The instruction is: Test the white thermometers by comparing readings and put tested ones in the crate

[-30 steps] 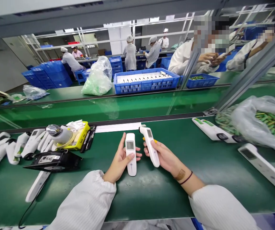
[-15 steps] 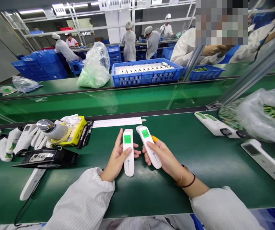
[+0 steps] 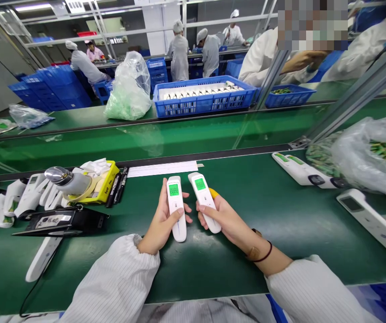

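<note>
My left hand (image 3: 159,224) grips a white handheld thermometer (image 3: 176,208) upright over the green bench, thumb across its body, its small screen lit green. Beside it, my right hand (image 3: 228,220) holds a second white thermometer (image 3: 203,202), tilted slightly left, also with a green lit screen. A yellow cover shows on one right fingertip (image 3: 214,193). The two devices stand side by side, a few centimetres apart.
At left lie several white thermometers (image 3: 28,197), a yellow tray (image 3: 107,186) with a metal-capped bottle (image 3: 67,181), and a black pouch (image 3: 58,222). More thermometers (image 3: 300,172) and a plastic bag of green parts (image 3: 375,161) sit right. Blue crate (image 3: 201,105) and workers beyond the belt.
Both thermometer screens, blank a second ago, now glow green. My hands have shifted slightly left and nearer, still holding the devices upright.
</note>
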The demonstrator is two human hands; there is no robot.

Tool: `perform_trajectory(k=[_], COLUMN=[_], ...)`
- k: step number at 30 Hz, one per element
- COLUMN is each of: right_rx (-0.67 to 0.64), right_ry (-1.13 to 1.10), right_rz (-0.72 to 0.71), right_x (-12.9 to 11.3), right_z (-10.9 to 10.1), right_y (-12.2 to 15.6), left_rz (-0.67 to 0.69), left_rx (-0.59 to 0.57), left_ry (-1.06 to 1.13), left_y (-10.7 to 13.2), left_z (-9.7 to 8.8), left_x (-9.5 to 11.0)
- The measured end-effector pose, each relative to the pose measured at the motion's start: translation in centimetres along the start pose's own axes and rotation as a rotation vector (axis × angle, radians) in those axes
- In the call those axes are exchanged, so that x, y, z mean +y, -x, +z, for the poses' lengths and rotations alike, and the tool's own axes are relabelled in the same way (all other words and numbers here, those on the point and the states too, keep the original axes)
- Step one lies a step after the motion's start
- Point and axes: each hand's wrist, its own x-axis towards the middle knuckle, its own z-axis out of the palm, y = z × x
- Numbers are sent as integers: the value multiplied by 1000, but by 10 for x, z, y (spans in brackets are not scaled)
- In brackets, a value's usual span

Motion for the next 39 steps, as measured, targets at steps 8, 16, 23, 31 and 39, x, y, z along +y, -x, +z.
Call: perform_trajectory(k=[8, 16, 23, 31, 39], right_rx=[-167, -189, -222, -218, -179], right_ry=[38, 41, 106, 57, 55], right_rz=[-91, -70, -97, -124, -87], right_x=[2, 6, 8, 5, 1], right_z=[6, 4, 1, 7, 7], right_y=[7, 11, 14, 10, 11], left_rz=[75, 29, 46, 20, 12], left_rx=[-94, -129, -135, -163, -176], left_ry=[-70, -78, -39, -29, -65], left_y=[6, 9, 9, 10, 10], left_z=[0, 3, 0, 1, 1], left_x=[-3, 3, -2, 0, -2])
